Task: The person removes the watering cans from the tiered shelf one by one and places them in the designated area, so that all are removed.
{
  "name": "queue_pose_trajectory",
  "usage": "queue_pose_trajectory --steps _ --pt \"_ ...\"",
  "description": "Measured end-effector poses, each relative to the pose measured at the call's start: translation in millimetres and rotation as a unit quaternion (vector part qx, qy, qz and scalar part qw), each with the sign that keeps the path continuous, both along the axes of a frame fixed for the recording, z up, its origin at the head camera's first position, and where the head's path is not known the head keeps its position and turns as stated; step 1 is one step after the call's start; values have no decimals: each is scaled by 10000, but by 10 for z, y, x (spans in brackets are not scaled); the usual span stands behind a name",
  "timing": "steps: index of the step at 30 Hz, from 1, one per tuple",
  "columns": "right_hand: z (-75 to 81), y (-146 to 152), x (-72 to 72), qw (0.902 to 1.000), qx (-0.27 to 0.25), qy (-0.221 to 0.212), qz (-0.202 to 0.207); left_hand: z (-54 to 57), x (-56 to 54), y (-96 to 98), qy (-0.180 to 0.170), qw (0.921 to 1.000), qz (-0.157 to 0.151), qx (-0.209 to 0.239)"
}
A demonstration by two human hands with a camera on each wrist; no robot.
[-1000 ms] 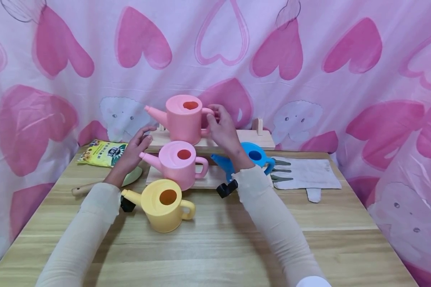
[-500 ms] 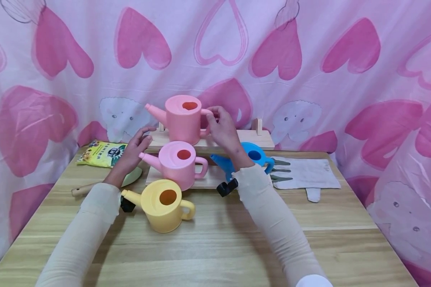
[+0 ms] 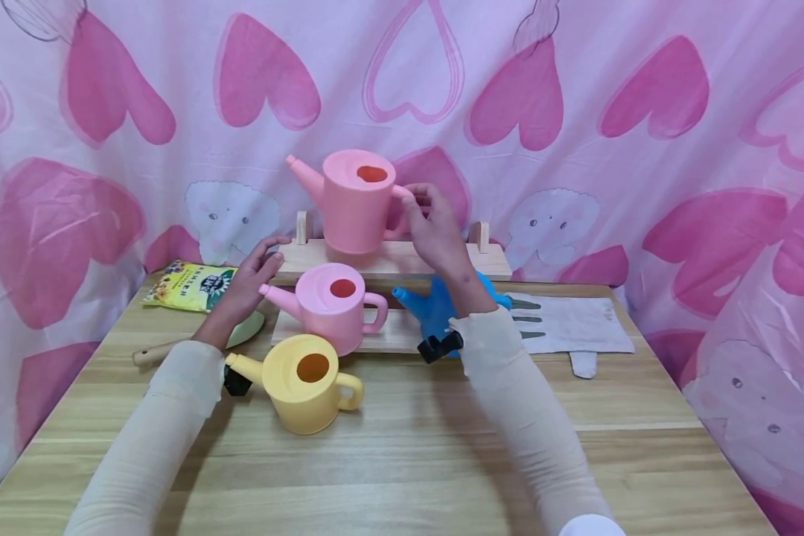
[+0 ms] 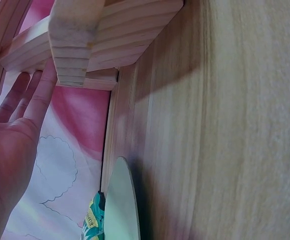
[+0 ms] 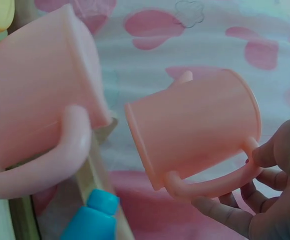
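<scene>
A coral-pink watering can (image 3: 353, 212) hangs just above the top step of a wooden stand (image 3: 415, 260). My right hand (image 3: 437, 231) grips its handle between thumb and fingers, as the right wrist view (image 5: 279, 180) also shows. The spout points left. At the left end of the top step my left hand (image 3: 251, 283) has its fingers extended, fingertips right at the wood's edge in the left wrist view. Below, a light pink watering can (image 3: 331, 320) stands on the lower step. A blue watering can (image 3: 435, 320) on the same step is partly behind my right wrist.
In front of the stand, a yellow watering can (image 3: 301, 394) stands on the table (image 3: 402, 469). To the left lie a yellow packet (image 3: 187, 286) and a wooden-handled trowel (image 3: 154, 353). A whitish cloth (image 3: 583, 324) with grey-green prongs over it lies right. A heart-patterned curtain (image 3: 589, 89) hangs behind.
My right hand has raised the coral-pink watering can off the top step and shifted it slightly right. My left hand has stayed in place.
</scene>
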State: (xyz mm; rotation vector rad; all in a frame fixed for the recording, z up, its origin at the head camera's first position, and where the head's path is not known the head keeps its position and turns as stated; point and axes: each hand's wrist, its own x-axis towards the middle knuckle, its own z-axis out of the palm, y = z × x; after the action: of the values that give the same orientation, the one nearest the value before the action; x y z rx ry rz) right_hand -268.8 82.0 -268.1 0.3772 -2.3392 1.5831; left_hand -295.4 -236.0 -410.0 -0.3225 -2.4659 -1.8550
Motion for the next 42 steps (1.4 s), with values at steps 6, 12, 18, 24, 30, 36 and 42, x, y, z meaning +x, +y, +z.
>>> queue_pose_trajectory --steps 6,12,18,24,30,36,42 --pt "94 138 182 9998 -127 18 161 -2 7 2 -45 10000 -14 22" --pt "165 306 414 9990 57 331 298 -11 6 -7 -34 10000 -48 25" --pt "154 456 632 9977 318 401 453 -21 -2 -24 40 10000 -44 6" --pt "83 612 873 9938 479 537 845 -4 5 -16 173 9998 -121 -17" --pt "-26 731 1088 9914 395 409 1178 9 20 -19 97 9999 -123 45" --pt "-154 840 1247 9897 432 257 1342 -5 6 -22 9 9999 -69 132" --pt "-301 952 1404 9905 430 105 1305 1 1 -8 -14 10000 -28 59"
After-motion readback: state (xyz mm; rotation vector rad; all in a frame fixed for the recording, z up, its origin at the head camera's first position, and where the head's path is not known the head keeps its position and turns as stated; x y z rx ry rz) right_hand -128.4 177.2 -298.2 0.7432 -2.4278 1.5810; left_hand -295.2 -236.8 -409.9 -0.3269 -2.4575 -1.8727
